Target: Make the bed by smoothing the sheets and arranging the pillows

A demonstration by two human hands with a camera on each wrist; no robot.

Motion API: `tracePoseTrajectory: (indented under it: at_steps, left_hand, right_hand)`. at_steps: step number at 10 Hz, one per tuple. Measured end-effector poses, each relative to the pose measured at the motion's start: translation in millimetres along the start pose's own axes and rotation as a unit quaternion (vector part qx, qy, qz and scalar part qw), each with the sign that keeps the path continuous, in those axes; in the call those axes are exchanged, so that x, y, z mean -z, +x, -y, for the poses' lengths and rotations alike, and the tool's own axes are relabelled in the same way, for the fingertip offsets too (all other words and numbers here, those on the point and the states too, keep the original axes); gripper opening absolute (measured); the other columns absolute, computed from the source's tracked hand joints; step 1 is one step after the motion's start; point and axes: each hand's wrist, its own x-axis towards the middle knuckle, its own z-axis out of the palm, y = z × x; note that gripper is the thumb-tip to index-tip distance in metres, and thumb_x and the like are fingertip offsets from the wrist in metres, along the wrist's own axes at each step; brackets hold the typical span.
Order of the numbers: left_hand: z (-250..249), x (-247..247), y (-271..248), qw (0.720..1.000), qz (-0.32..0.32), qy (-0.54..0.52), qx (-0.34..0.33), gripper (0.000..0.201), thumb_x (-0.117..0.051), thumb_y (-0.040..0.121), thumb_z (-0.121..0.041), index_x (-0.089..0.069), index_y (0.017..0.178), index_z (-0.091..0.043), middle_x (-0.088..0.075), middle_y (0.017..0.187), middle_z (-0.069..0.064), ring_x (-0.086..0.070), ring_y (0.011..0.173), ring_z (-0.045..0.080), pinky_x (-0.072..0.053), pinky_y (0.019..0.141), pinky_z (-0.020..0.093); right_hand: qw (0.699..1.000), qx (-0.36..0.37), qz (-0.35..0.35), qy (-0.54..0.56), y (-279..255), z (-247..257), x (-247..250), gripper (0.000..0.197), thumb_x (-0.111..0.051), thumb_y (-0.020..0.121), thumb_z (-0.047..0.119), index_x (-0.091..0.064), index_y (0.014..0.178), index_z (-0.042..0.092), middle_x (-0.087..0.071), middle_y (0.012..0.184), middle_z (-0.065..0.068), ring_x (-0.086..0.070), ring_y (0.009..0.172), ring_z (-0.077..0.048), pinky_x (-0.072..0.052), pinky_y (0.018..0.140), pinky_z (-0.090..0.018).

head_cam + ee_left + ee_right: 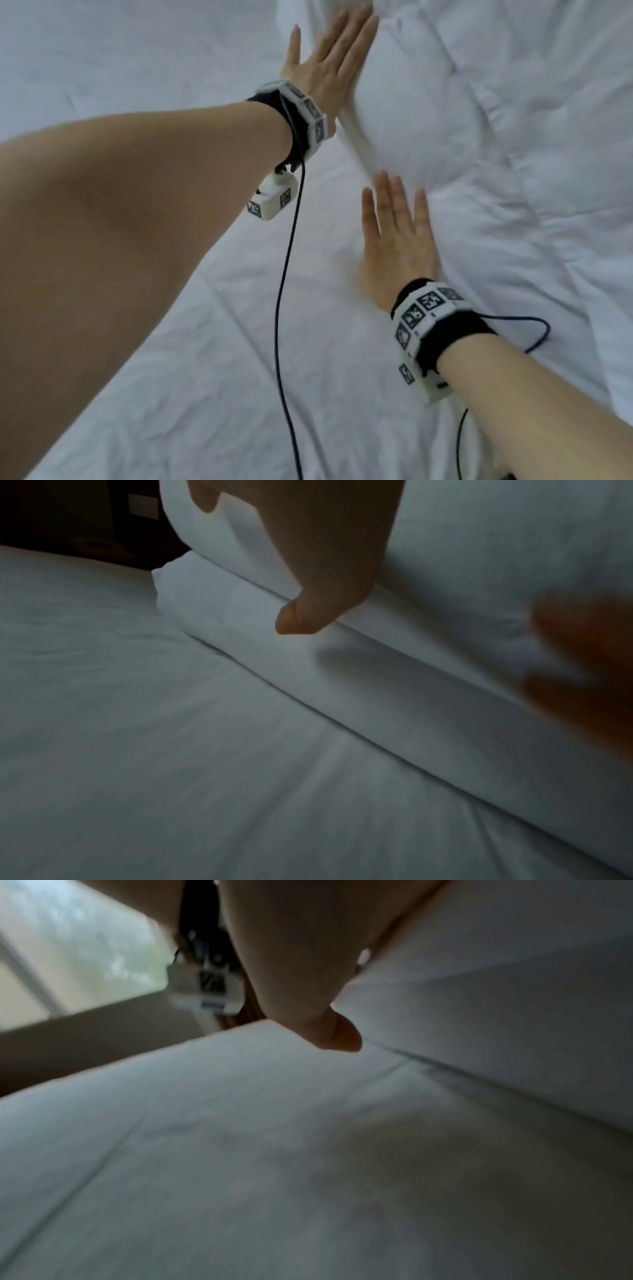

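A white bed sheet (239, 342) is covering the mattress and filling most of the head view, creased with a long fold line running diagonally. To its right a rumpled white duvet (513, 240) is lying in loose folds. A white pillow (411, 120) is resting against the duvet's edge, its flat flanged border (308, 669) lying along the sheet in the left wrist view.

No brand names or readable writing are showing; the only markings are the black-and-white square tags on the left wristband (305, 109) and the right wristband (424, 315). A dark cable (284, 308) is hanging from the left wristband and trailing across the sheet, and a second cable (534, 329) is looping from the right wristband over the duvet. In the right wrist view a bright window (68, 947) is appearing, blurred, beyond the bed.

The left hand (329, 58) is reaching forward with fingers straight and close together, the palm pressing flat against the pillow's near side; its thumb (294, 618) is pointing down toward the flanged border. The right hand (397, 240) is lying flat with fingers straight and slightly spread, fingertips touching the pillow's lower corner where it is meeting the duvet. Neither hand is gripping anything.
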Motion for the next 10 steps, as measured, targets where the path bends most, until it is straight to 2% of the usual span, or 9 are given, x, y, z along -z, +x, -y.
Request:
tracePoseTrajectory:
  at_steps: [1,2,3,4,5,6,7,8,10]
  left_hand:
    - [7,-16,-4,0.998,-0.034,0.025,0.056,0.1,-0.055,0.072,-0.009,0.001,0.155,-0.012,-0.001,0.164,0.007,-0.003,0.15,0.024,-0.011,0.114,0.064]
    - [20,-6,0,0.99,-0.051,0.014,0.129,0.098,-0.051,0.069,-0.006,-0.005,0.155,-0.011,-0.01,0.162,0.012,-0.009,0.149,0.033,-0.009,0.115,0.064]
    - [31,7,30,0.992,-0.065,-0.008,0.106,0.084,-0.049,0.079,-0.013,-0.012,0.155,-0.017,-0.021,0.16,0.008,-0.018,0.147,0.033,-0.01,0.116,0.062]
    - [41,1,51,0.997,-0.042,0.014,0.062,0.078,-0.047,0.086,-0.021,-0.01,0.155,-0.022,-0.018,0.161,0.004,-0.017,0.148,0.028,-0.013,0.116,0.061]
    - [55,-13,52,0.99,-0.005,0.028,0.135,0.076,-0.043,0.089,-0.025,-0.006,0.155,-0.02,-0.012,0.162,0.008,-0.012,0.148,0.032,-0.011,0.115,0.063]
    - [64,-12,42,0.98,0.013,0.009,0.201,0.082,-0.049,0.084,-0.024,-0.009,0.154,-0.012,-0.014,0.16,0.014,-0.014,0.147,0.037,-0.009,0.116,0.062]
    - [56,-16,38,0.977,0.089,-0.055,0.183,0.104,-0.062,0.079,-0.015,0.009,0.154,-0.011,0.006,0.163,0.01,-0.016,0.147,0.036,-0.016,0.117,0.058]
    - [47,-33,29,0.947,0.232,-0.119,0.186,0.103,-0.058,0.084,-0.008,0.019,0.153,-0.014,0.02,0.161,0.003,-0.011,0.148,0.036,-0.019,0.117,0.052]
    - [37,-42,-31,0.944,0.297,-0.083,0.115,0.097,-0.06,0.089,-0.019,0.011,0.154,-0.015,0.012,0.163,0.001,-0.001,0.15,0.028,-0.01,0.119,0.053]
  right_hand:
    - [0.997,0.044,0.042,0.04,-10,8,-15,0.08,-0.035,0.091,0.028,0.008,0.153,0.001,0.031,0.154,-0.021,0.024,0.145,-0.035,0.01,0.116,-0.056]
    - [0.986,0.09,-0.091,0.111,2,21,2,0.083,-0.045,0.08,0.013,-0.01,0.153,0.0,0.014,0.16,-0.018,0.013,0.148,-0.032,0.008,0.118,-0.055]
    - [0.978,0.042,-0.161,0.125,36,24,23,0.085,-0.047,0.078,0.016,-0.011,0.154,0.003,0.011,0.16,-0.019,0.01,0.149,-0.033,0.006,0.119,-0.054]
    - [0.993,0.011,-0.024,0.111,58,18,15,0.081,-0.043,0.086,0.026,-0.006,0.154,0.002,0.022,0.157,-0.022,0.018,0.147,-0.035,0.009,0.119,-0.05]
    - [0.99,0.061,0.04,0.124,52,17,-10,0.078,-0.038,0.089,0.022,0.001,0.154,0.003,0.03,0.155,-0.019,0.024,0.145,-0.033,0.009,0.12,-0.048]
    - [0.981,0.1,-0.038,0.159,40,22,-16,0.083,-0.043,0.084,0.018,-0.002,0.155,0.007,0.027,0.157,-0.014,0.022,0.146,-0.029,0.011,0.119,-0.046]
    - [0.986,0.055,-0.006,0.158,38,15,-32,0.086,-0.049,0.083,0.027,-0.004,0.156,0.012,0.021,0.159,-0.013,0.014,0.148,-0.028,0.004,0.12,-0.048]
    - [0.985,0.035,0.067,0.156,29,12,-55,0.085,-0.045,0.088,0.032,0.002,0.155,0.012,0.01,0.161,-0.017,0.004,0.149,-0.031,-0.004,0.121,-0.048]
    - [0.966,0.09,0.131,0.205,3,19,-47,0.072,-0.039,0.096,0.027,0.002,0.155,0.019,0.012,0.161,-0.013,0.004,0.149,-0.029,-0.002,0.122,-0.042]
